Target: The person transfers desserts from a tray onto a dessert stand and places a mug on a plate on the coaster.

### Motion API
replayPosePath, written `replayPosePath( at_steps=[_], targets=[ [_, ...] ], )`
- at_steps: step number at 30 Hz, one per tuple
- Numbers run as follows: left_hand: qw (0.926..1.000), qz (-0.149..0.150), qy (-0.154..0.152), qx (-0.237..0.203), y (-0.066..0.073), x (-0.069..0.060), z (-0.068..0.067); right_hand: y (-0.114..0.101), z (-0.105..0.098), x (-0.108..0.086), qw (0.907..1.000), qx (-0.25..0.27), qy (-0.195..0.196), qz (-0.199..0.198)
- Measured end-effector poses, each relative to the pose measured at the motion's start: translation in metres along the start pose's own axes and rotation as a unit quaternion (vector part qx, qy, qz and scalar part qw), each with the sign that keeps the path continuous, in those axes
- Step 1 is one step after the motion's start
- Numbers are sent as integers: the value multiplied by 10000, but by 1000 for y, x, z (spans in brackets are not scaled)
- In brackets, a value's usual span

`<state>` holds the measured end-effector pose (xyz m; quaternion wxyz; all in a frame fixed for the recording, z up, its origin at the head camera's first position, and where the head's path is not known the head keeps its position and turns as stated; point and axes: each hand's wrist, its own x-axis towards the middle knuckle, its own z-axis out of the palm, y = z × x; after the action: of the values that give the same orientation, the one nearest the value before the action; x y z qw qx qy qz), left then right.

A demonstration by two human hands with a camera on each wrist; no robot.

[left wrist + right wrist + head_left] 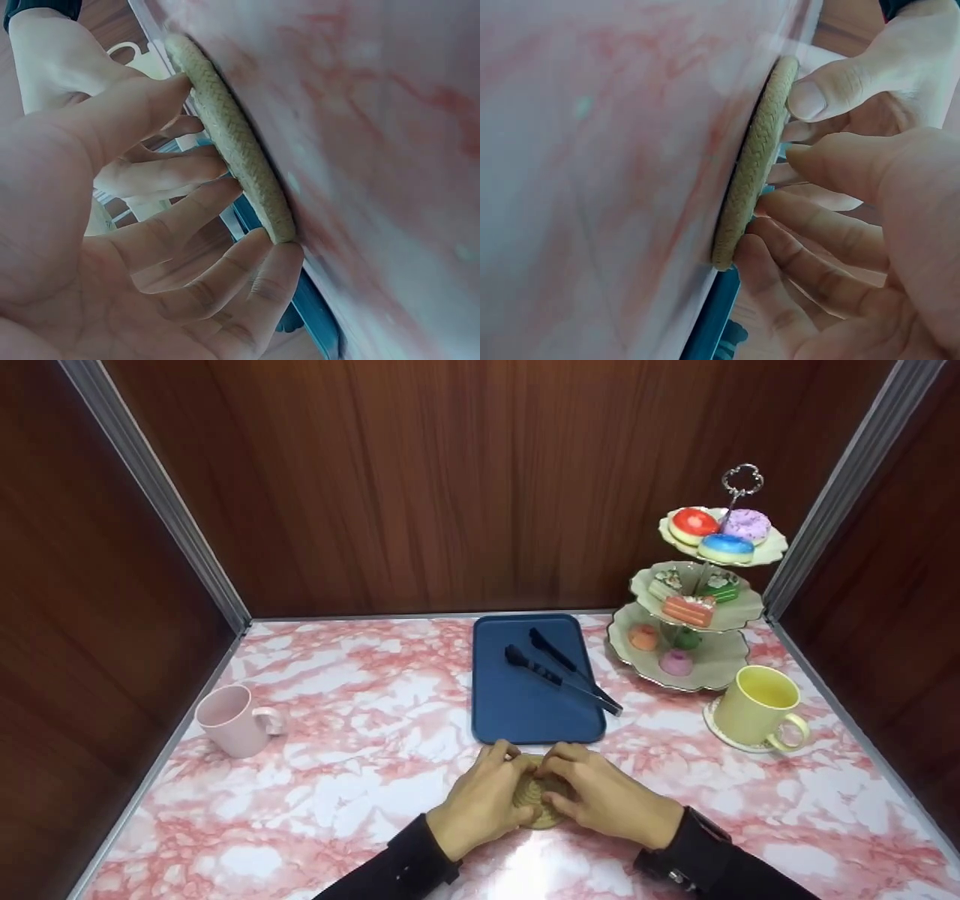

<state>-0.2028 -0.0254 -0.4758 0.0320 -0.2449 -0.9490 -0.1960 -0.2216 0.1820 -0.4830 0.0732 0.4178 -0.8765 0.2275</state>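
A round woven straw coaster [533,790] lies flat on the marbled table, between the two hands. From its left side the left hand [484,799] touches it, thumb toward the near part and other fingertips around the far edge. The right hand [607,795] rests its fingertips on the coaster's right part, its thumb over the top. In the left wrist view the coaster's braided rim [236,142] shows, with the fingertips against it. The right wrist view shows the same rim [755,165] edge-on, the fingers lightly bent.
A blue tray [510,712] carrying black-tipped tongs [559,679] lies just beyond the hands. A pink mug [236,724] stands at left. At right are a yellow mug [754,716] on a white coaster [720,727] and a three-tier stand [739,619] of toy pastries.
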Motion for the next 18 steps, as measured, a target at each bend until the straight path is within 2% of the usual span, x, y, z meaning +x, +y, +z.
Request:
replayPosePath(
  at_steps=[9, 18],
  targets=[
    [9998, 208, 30, -26, 9, 8, 6, 9, -5, -7, 9994, -107, 1, 334],
    [9996, 234, -15, 150, 15, 14, 8, 15, -11, -15, 9991, -59, 26, 429]
  ],
)
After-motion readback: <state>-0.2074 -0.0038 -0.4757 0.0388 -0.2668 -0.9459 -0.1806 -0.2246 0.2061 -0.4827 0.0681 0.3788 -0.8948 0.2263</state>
